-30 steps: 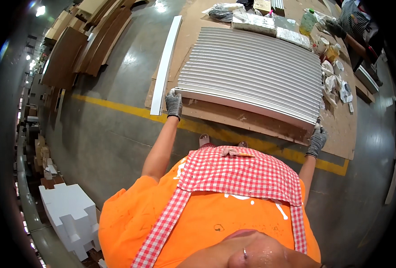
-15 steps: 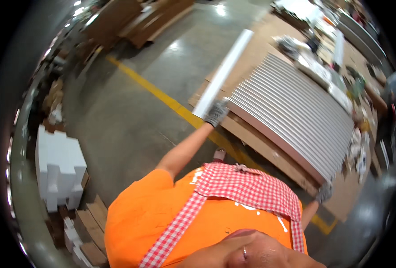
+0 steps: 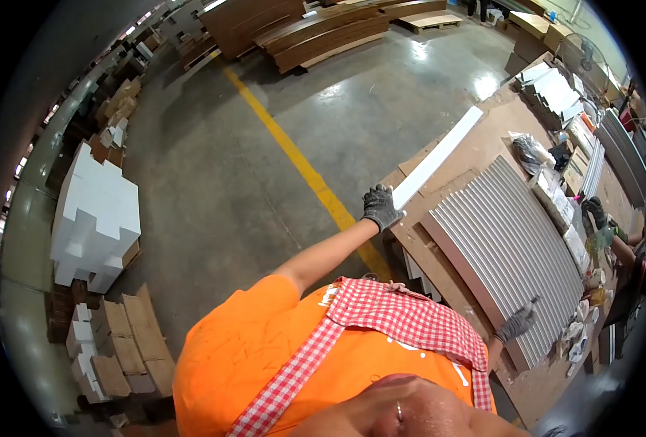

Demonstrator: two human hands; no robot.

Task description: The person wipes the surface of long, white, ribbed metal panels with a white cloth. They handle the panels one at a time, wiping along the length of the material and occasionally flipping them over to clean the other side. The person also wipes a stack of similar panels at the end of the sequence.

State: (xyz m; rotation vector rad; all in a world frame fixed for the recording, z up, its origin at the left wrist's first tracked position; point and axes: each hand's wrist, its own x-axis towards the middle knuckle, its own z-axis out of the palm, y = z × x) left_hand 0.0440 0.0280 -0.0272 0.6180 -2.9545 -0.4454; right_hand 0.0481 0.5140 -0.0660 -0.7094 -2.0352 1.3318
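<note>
Since the earlier frames the view has swung left; the left hand [image 3: 381, 207] has left the panel's corner and now sits at the near end of the long white strip [image 3: 439, 154].

Concrete floor [image 3: 213, 189], wide, crossed by a yellow line [image 3: 301, 164]. Cardboard-covered work surface [image 3: 483, 142] at right. On it the ribbed grey panel [image 3: 516, 255], lying flat, near edge overhanging. White strip lies diagonally just left of the panel, along the cardboard's edge. White foam block [image 3: 93, 215] stands well apart at left, cardboard boxes [image 3: 126, 342] below it.

Left hand, gloved, fingers closed on the strip's near end. Right hand [image 3: 518, 322], gloved, rests on the panel's near edge; grip cannot be told. Hands well apart. Another person's gloved hand [image 3: 594, 211] beyond the panel, amid clutter.
</note>
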